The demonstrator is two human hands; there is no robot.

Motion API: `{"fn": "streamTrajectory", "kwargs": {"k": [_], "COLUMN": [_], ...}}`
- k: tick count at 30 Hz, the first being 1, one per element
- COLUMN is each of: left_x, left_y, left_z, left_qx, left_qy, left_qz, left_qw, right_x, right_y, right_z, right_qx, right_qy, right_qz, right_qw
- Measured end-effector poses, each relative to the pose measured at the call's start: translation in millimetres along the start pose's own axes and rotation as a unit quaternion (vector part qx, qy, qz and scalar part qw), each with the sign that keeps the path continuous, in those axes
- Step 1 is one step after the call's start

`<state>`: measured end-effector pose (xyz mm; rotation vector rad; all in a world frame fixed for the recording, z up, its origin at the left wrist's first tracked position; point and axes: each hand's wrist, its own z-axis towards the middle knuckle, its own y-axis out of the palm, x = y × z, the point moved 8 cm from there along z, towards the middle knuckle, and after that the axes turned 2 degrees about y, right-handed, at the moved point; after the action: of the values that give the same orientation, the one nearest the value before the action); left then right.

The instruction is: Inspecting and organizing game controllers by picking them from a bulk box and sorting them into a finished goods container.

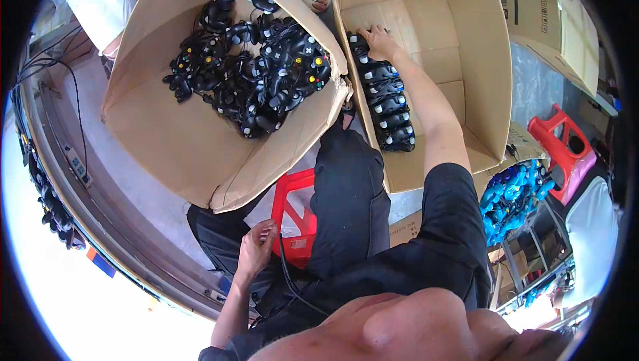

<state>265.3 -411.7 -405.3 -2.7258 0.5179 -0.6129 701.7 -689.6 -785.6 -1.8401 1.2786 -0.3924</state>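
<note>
My right hand point(381, 44) reaches into the right cardboard box point(426, 18). Its fingers are stretched out at the far end of a row of black game controllers point(388, 88), next to the farthest controller point(359, 47). The row stands tightly packed along the box's left wall. Over my lap, my left hand point(257, 248) is closed with curled fingers, and a black cable point(285, 264) hangs beside the fingertips. Whether those fingers grip the cable, I cannot tell. To the left, a larger tilted cardboard box point(166, 141) holds a loose heap of black controllers point(259, 68) with tangled cords.
A red plastic stool point(293, 194) stands below the left box, between my legs. Blue controllers point(512, 194) fill a carton at right, near another red stool point(560, 145). A closed carton point(546, 18) is at far right. Another person's white-clad leg point(100, 1) is at upper left.
</note>
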Motion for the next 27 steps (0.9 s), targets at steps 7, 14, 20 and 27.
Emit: {"fn": "streamTrajectory", "kwargs": {"k": [7,14,20,27], "left_x": [-10,-10,-20,-22], "left_y": [0,4,9,4], "left_z": [0,7,0,8], "left_qx": [-0.003,-0.019,-0.034,-0.043], "left_qy": [0.0,-0.021,-0.035,-0.046], "left_qz": [-0.011,-0.042,-0.026,-0.04], "left_qw": [1.0,0.999,0.998,0.997], "right_x": [12,49,46,88], "right_y": [7,9,3,44], "right_z": [3,31,26,42], "right_qx": [-0.031,0.009,0.107,-0.053], "right_qy": [-0.011,0.081,0.17,0.133], "right_qz": [0.019,0.349,0.096,0.246], "right_qw": [0.999,0.934,0.975,0.959]}}
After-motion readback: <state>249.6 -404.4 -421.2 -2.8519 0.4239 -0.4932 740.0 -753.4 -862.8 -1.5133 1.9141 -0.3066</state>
